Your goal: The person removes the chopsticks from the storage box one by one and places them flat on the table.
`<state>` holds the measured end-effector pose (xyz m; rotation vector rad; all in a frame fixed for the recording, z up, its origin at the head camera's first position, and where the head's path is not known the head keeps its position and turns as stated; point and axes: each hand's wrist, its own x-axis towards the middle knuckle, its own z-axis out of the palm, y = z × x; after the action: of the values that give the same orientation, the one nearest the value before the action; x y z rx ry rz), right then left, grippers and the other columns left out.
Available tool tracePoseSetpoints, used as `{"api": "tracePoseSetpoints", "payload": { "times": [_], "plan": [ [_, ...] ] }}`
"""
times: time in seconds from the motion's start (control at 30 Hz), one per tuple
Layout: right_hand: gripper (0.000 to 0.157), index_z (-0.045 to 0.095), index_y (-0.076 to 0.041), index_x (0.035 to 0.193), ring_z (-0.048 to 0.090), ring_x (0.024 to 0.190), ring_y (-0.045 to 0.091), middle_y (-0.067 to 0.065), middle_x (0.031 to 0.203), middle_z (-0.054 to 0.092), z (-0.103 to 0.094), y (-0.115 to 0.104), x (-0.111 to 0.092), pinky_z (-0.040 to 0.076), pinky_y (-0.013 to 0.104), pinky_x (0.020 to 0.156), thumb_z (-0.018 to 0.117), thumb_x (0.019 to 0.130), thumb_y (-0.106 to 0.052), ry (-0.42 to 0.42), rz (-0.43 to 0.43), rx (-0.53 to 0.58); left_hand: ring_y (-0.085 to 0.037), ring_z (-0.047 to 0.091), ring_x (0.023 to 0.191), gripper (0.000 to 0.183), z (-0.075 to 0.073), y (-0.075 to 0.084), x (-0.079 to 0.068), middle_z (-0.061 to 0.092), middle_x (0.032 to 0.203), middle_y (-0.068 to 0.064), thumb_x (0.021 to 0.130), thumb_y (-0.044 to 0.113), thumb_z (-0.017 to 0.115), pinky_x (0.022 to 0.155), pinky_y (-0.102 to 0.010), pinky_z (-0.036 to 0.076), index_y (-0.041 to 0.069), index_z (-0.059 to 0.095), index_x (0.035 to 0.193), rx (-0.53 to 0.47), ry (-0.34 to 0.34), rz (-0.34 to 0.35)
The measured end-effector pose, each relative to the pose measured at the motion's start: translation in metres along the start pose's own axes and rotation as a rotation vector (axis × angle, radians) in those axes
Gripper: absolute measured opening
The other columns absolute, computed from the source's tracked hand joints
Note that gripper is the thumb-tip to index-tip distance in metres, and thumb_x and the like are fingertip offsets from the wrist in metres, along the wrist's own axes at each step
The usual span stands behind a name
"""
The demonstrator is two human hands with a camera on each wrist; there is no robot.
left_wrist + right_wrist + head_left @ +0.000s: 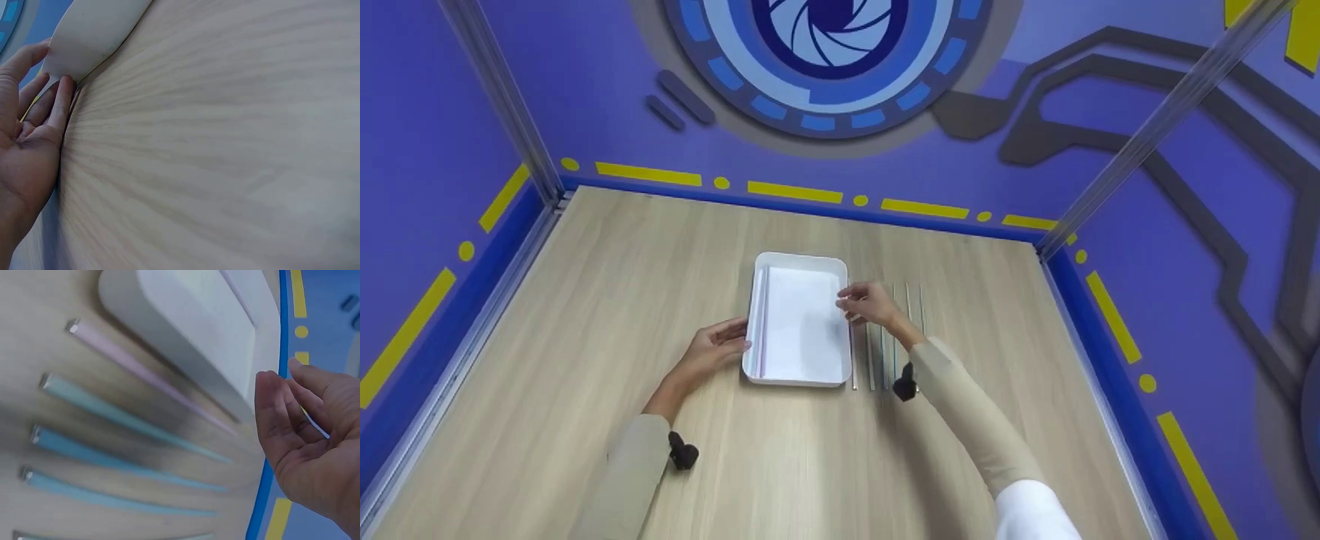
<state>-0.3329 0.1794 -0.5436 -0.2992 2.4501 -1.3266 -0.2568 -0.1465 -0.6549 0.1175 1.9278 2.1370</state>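
A white rectangular tray (808,330) lies on the wooden table, with slim pale and purple sticks (765,322) along its inner left side. My left hand (712,350) rests against the tray's left wall, its fingertips touching the outside in the left wrist view. Over the right rim hovers my right hand (868,301), fingers loosely bent and nothing visible between them. Beside the tray's right wall, a pink stick (129,360) with a silver end lies on the table. Mint (112,409) and blue (101,453) sticks, chopstick-like in shape, lie alongside it.
More thin sticks (921,307) lie further right, partly hidden by the right forearm. Blue-purple panels (607,127) with yellow marks enclose the table (660,247) at the back and sides. A small black device (682,452) sits at each wrist.
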Motion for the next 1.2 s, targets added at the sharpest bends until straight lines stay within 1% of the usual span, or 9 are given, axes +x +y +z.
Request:
{"api": "tracePoseSetpoints", "payload": {
  "times": [0.03,0.1,0.2,0.43,0.6,0.73,0.87,0.97,1.2],
  "plan": [
    [0.028,0.068,0.008,0.121,0.073,0.08,0.024,0.027,0.102,0.071,0.005,0.0,0.005,0.066,0.045,0.079,0.067,0.098,-0.008,-0.016,0.008,-0.009,-0.039,0.045,0.145,0.063,0.0,-0.001,-0.001,0.049,0.152,-0.026,0.095,0.008,0.072,0.103,-0.019,0.054,-0.003,0.045,0.151,-0.002,0.003,-0.001],
    [0.03,0.067,0.01,0.123,0.075,0.084,0.028,0.027,0.102,0.071,0.016,-0.006,0.01,0.067,0.037,0.075,0.067,0.098,-0.007,-0.054,0.016,-0.03,-0.039,0.046,0.144,0.063,0.0,-0.002,-0.002,0.049,0.152,-0.027,0.095,0.007,0.072,0.102,-0.02,0.054,-0.004,0.045,0.15,-0.009,0.009,-0.001],
    [0.031,0.066,0.01,0.123,0.076,0.09,0.033,0.021,0.099,0.072,0.033,-0.013,0.016,0.067,0.034,0.075,0.068,0.098,-0.007,-0.091,0.033,-0.052,-0.039,0.047,0.143,0.062,0.0,-0.003,-0.004,0.05,0.151,-0.028,0.095,0.007,0.072,0.102,-0.02,0.055,-0.004,0.045,0.15,-0.013,0.016,0.0],
    [0.035,0.064,0.01,0.127,0.074,0.1,0.037,0.021,0.105,0.074,0.07,-0.019,0.028,0.066,0.037,0.084,0.068,0.097,-0.006,-0.132,0.086,-0.045,-0.041,0.047,0.143,0.062,0.001,-0.004,-0.005,0.05,0.15,-0.03,0.095,0.004,0.071,0.103,-0.022,0.055,-0.006,0.044,0.15,-0.037,0.006,0.018],
    [0.037,0.063,0.008,0.129,0.076,0.098,0.036,0.023,0.108,0.074,0.095,-0.018,0.035,0.066,0.038,0.083,0.069,0.096,-0.007,-0.112,0.114,0.007,-0.042,0.045,0.143,0.061,0.001,-0.002,-0.002,0.049,0.151,-0.031,0.095,0.0,0.069,0.101,-0.021,0.056,-0.007,0.044,0.149,-0.071,0.004,0.015],
    [0.036,0.064,0.007,0.128,0.077,0.093,0.033,0.022,0.105,0.074,0.112,-0.014,0.037,0.066,0.033,0.078,0.071,0.094,-0.006,-0.062,0.108,0.038,-0.041,0.044,0.144,0.062,0.002,-0.003,0.001,0.046,0.153,-0.03,0.095,0.002,0.068,0.102,-0.021,0.055,-0.006,0.042,0.151,-0.094,-0.013,-0.002],
    [0.035,0.065,0.007,0.125,0.077,0.082,0.027,0.02,0.097,0.075,0.124,-0.009,0.038,0.066,0.029,0.07,0.073,0.092,-0.005,-0.005,0.098,0.007,-0.041,0.043,0.146,0.064,0.003,-0.005,0.002,0.044,0.155,-0.03,0.097,0.004,0.068,0.104,-0.022,0.055,-0.006,0.038,0.153,-0.1,-0.043,-0.018],
    [0.035,0.066,0.006,0.124,0.073,0.071,0.019,0.018,0.091,0.075,0.131,-0.008,0.04,0.065,0.027,0.064,0.074,0.091,-0.005,0.025,0.081,-0.022,-0.04,0.043,0.145,0.064,0.002,-0.005,0.001,0.044,0.155,-0.029,0.096,0.003,0.068,0.104,-0.023,0.055,-0.006,0.039,0.153,-0.102,-0.039,-0.016],
    [0.036,0.066,0.006,0.122,0.063,0.055,0.01,0.01,0.079,0.072,0.141,-0.011,0.045,0.062,0.024,0.053,0.076,0.09,-0.004,0.036,0.049,-0.028,-0.037,0.046,0.144,0.065,-0.003,-0.002,0.002,0.046,0.154,-0.027,0.096,0.007,0.07,0.104,-0.023,0.055,-0.004,0.041,0.153,-0.072,-0.024,-0.012]
  ]
}}
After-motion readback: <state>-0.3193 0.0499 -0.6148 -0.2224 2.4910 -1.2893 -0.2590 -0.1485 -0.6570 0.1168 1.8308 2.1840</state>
